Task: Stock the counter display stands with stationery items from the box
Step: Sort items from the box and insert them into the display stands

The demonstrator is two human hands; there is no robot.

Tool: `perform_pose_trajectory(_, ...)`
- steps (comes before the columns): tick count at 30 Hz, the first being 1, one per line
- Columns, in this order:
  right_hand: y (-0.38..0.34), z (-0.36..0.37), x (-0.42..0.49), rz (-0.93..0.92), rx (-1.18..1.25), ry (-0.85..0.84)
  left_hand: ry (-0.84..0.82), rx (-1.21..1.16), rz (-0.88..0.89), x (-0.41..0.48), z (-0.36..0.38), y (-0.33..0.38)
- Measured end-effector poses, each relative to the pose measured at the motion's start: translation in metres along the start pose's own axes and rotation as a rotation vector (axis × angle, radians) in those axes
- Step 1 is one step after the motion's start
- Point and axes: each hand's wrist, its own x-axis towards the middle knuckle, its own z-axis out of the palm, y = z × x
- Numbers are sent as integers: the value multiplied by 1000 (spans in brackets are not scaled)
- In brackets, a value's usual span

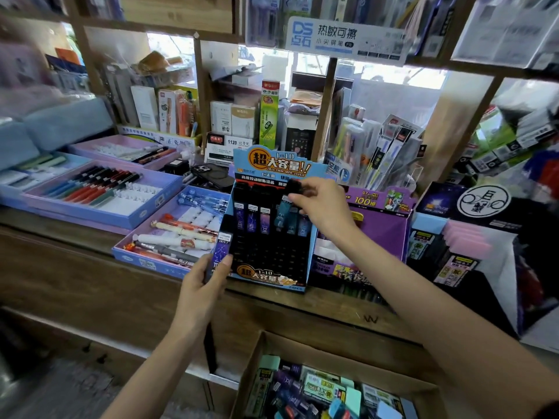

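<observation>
My right hand (322, 207) pinches a blurred black case (295, 187) at the display stand (267, 257). My left hand (201, 287) grips a purple lead case (223, 247); the box (259, 350) is cropped

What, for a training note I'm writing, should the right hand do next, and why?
Probably press the teal case, pinched at its top by the right hand, straight down into its slot in the display stand: it sits tilted beside upright purple cases, and the left hand holds a spare purple case ready.
</observation>
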Motion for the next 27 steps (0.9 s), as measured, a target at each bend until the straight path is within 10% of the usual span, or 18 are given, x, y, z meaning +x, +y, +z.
perform_pose_trajectory(21,0,15,5,64,-366,-175,-144,45,215,3,19,10)
perform_pose_trajectory(27,-22,-6,-31,102,314,-293,-243,103,285,11,36,31)
